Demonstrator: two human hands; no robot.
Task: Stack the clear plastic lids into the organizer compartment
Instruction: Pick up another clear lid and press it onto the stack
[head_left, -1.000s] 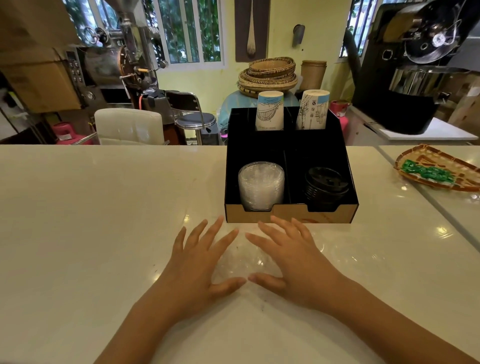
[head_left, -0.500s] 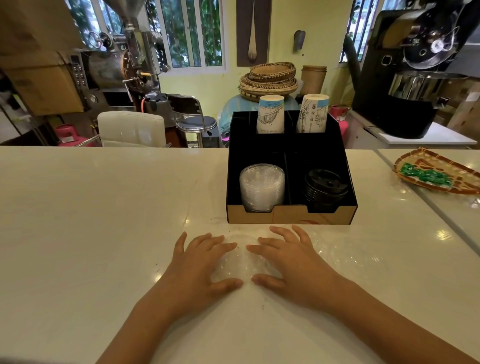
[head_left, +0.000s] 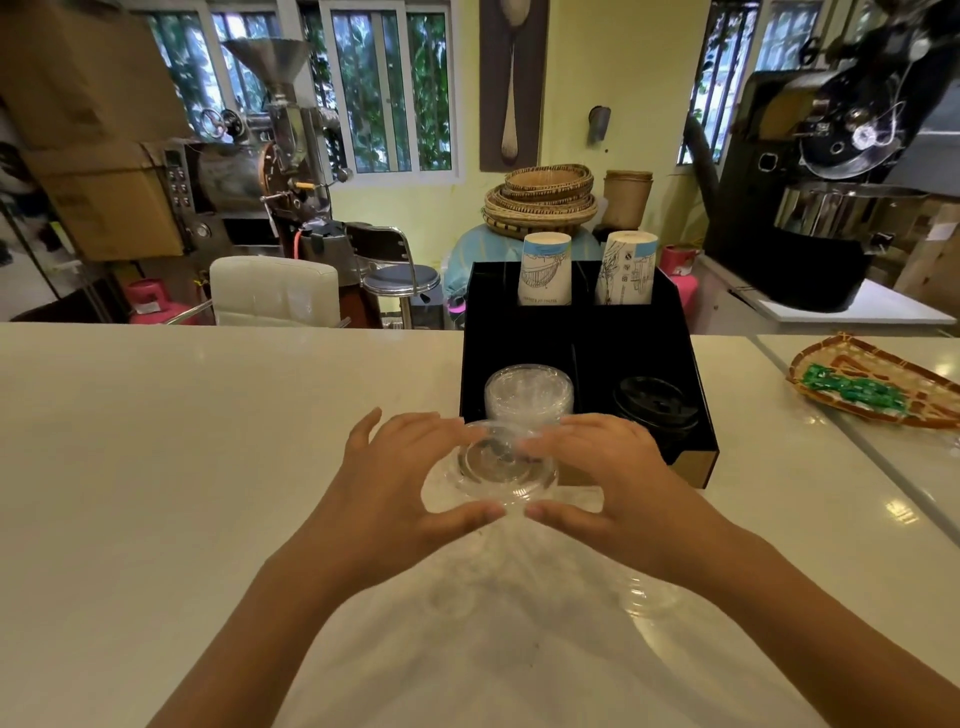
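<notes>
A clear plastic lid (head_left: 498, 467) hangs just above the white counter, gripped on its rim from both sides by my left hand (head_left: 395, 483) and my right hand (head_left: 608, 478). Right behind it stands the black organizer (head_left: 696, 395). Its front left compartment holds a stack of clear lids (head_left: 529, 392); the front right one holds black lids (head_left: 655, 408). Another clear lid (head_left: 649, 597) lies flat on the counter beside my right forearm, faint against the surface.
Two upside-down paper cups (head_left: 545, 270) stand in the organizer's back compartments. A woven tray (head_left: 878, 384) with green packets lies at the right, past a seam in the counter. Behind the counter are a white chair (head_left: 275, 291) and a stool.
Both hands were flat on the counter around the lid. They closed on its rim, lifted it off the surface and carried it toward the organizer's front.
</notes>
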